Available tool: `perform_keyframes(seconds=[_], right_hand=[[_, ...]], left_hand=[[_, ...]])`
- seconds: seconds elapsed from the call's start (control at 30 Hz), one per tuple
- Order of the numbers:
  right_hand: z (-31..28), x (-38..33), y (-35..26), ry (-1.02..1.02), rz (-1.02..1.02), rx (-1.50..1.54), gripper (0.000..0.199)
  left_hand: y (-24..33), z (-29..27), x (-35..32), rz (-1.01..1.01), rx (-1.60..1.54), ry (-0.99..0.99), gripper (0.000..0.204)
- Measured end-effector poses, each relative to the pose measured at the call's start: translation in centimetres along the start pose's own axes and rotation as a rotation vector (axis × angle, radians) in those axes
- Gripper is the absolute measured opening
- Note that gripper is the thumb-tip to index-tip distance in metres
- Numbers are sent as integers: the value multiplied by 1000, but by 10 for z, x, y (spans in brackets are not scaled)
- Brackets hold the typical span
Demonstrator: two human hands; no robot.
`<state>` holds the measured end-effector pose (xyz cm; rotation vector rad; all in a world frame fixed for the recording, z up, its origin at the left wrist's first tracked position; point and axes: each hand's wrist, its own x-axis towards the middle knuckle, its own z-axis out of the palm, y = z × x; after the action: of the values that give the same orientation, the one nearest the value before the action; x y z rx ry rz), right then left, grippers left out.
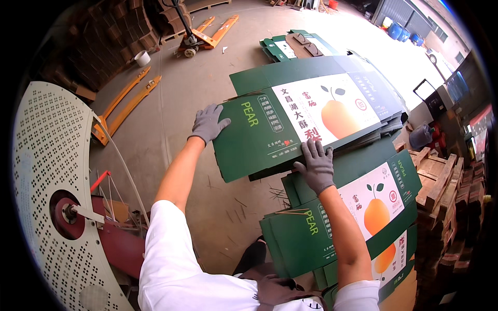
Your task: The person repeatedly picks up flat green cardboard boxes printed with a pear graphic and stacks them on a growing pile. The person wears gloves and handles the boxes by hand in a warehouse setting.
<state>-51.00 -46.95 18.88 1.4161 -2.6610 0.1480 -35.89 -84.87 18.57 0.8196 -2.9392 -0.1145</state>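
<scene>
A pile of flattened green cartons (236, 150) with a white panel and a printed orange-yellow pear lies in front of me, tilted across the view. At its left edge rests my left hand (210, 123), in a grey glove, with fingers stretched out and thumb apart over the green board. My right hand (316, 165), gloved alike, lies on the near edge beside the white panel, its fingers spread. Neither hand is wrapped round anything. Nearer, partly under my right forearm, sits a second pile of matching cartons (290, 249), with thin sticks or ties on it.
A perforated pale machine guard (57, 197) curves along the left. Beyond it are yellow pallet-jack forks (129, 103) and an orange pallet jack (223, 32). Another carton pile (280, 49) stands farther off. Wooden pallets (433, 176) are at right; thin sticks (241, 202) litter the floor.
</scene>
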Motion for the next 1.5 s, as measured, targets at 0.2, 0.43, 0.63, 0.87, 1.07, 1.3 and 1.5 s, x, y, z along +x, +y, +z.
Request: perform_keyframes(seconds=[0.2, 0.43, 0.63, 0.87, 1.07, 1.3, 1.5], right_hand=[[-4, -21, 12, 123, 82, 95, 57], [9, -19, 6, 320, 187, 272, 37], [24, -35, 22, 496, 390, 531, 40], [-6, -23, 124, 450, 1198, 1239, 45], [-26, -69, 112, 500, 986, 1413, 32], [-3, -347, 132, 676, 1257, 1171, 28], [56, -458, 181, 622, 1529, 872, 27]], left_hand=[[9, -9, -20, 21, -196, -74, 71], [5, -29, 11, -183, -168, -98, 78], [6, -35, -11, -126, -257, -189, 64], [75, -13, -135, -127, -468, -49, 45], [97, 39, -210, -420, -1020, 283, 28], [200, 87, -297, -401, -1378, -122, 19], [266, 135, -298, -307, -1372, -371, 21]])
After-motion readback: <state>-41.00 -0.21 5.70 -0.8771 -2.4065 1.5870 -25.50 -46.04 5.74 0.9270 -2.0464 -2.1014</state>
